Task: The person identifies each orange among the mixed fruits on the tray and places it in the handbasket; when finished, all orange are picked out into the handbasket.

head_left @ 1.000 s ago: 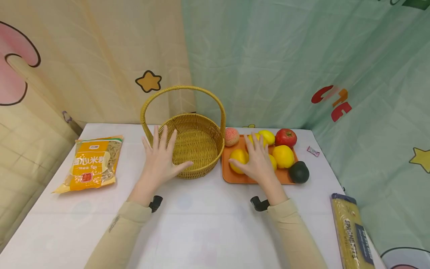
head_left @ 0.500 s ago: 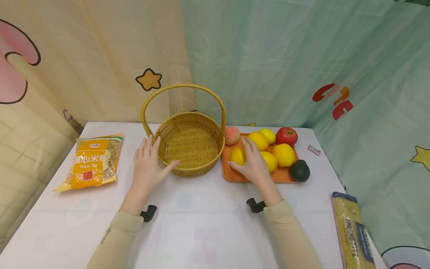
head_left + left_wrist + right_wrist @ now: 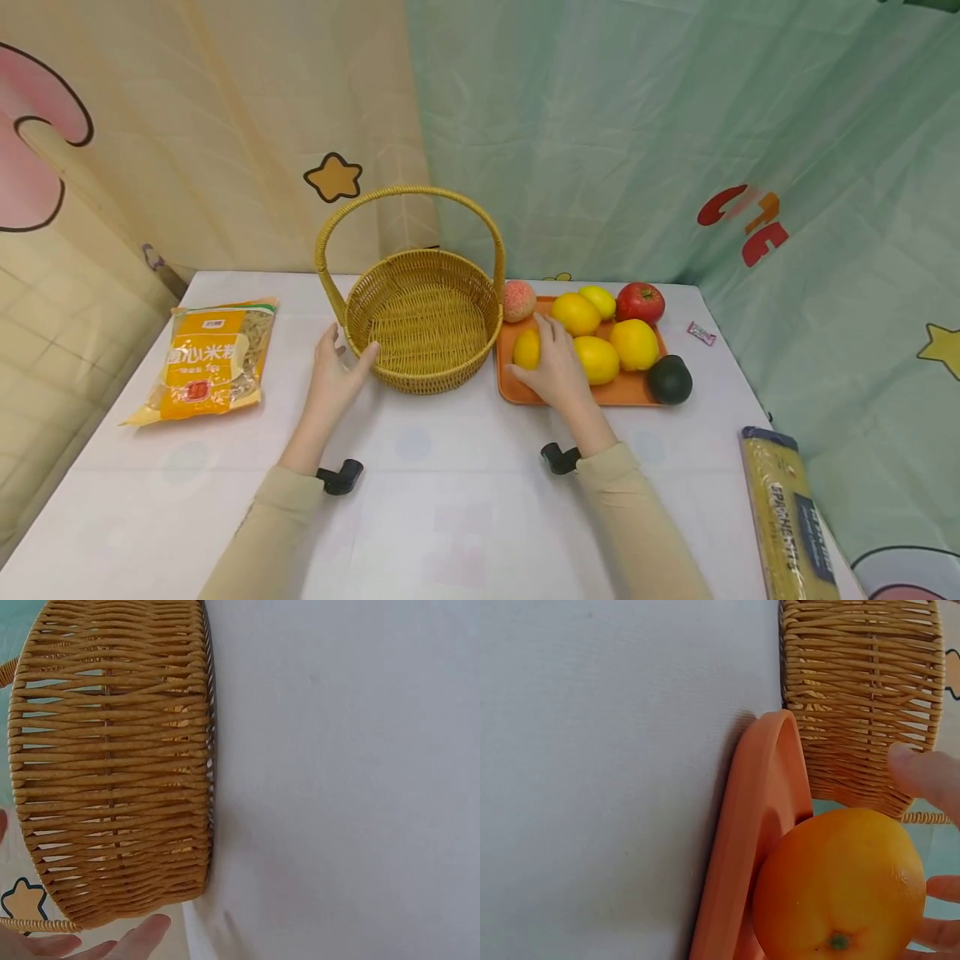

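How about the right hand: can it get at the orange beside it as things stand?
Likely yes: the right hand is spread about the orange, with nothing showing between, and the tray rim stands lower.

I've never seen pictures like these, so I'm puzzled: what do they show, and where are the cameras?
No machine here, just a person's bare hands: the left hand and the right hand. One camera on the head looks down; one on each wrist looks closely. On the white table are a basket, a tray with fruit, an orange bag, a spaghetti pack and a small pink packet. The left hand is beside the basket. The right hand curves around one yellow-orange fruit; whether it's gripping, I can't tell.
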`<state>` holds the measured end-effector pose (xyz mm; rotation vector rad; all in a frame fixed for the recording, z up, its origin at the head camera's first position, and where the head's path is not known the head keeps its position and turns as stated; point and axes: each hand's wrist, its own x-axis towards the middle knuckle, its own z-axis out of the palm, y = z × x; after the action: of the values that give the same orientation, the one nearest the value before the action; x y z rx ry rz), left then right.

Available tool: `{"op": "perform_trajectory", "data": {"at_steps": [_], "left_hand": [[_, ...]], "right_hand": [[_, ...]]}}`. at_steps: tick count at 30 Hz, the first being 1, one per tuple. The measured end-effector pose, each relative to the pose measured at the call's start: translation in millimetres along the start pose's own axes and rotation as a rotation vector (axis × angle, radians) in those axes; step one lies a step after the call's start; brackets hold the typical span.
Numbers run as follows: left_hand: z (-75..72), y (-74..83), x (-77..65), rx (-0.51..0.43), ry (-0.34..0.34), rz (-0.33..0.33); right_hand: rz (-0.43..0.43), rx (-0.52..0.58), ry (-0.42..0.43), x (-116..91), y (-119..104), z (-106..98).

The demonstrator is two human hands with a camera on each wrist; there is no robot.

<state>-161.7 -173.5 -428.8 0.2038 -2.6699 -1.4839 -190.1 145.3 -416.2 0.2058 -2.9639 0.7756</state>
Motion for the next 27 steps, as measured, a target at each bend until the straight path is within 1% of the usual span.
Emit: {"op": "perform_trajectory", "data": {"at_steps": [3,6,8,10,14,18,22,27], "left_hand": [[2.1,-1.0,2.6,-0.143,-0.048,-0.086],[3.6,-1.3,3.9,-0.265,-0.073,-0.157],[4.0,-0.9,4.1,-0.331,-0.076,-0.185],[4.4,-0.4,4.3,-0.37,-0.076,-0.192],[4.6,0.6,4.2,-0.402,-0.074,-0.197],[4.6,1.0,3.6,-0.387,-0.076,-0.2],[4.2,1.3,3.4,-0.359,-0.078,-0.197],[4.0,0.6,3.1,-0.345,-0.072,-0.187]], "right_hand": [[0.012,-0.001,-0.004,0,0,3],[0.016,-0.002,-0.009,0,-1,6],[0.007,-0.011,-0.006,-1,-1,8],[-0.005,-0.023,0.008,-1,-1,9],[-0.024,-0.033,0.032,-1,0,11],[-0.005,0.0,0.027,-1,-1,11],[0.045,0.08,0.022,-3,-3,6],[0.066,0.219,0.076,-4,-5,-5]]}}
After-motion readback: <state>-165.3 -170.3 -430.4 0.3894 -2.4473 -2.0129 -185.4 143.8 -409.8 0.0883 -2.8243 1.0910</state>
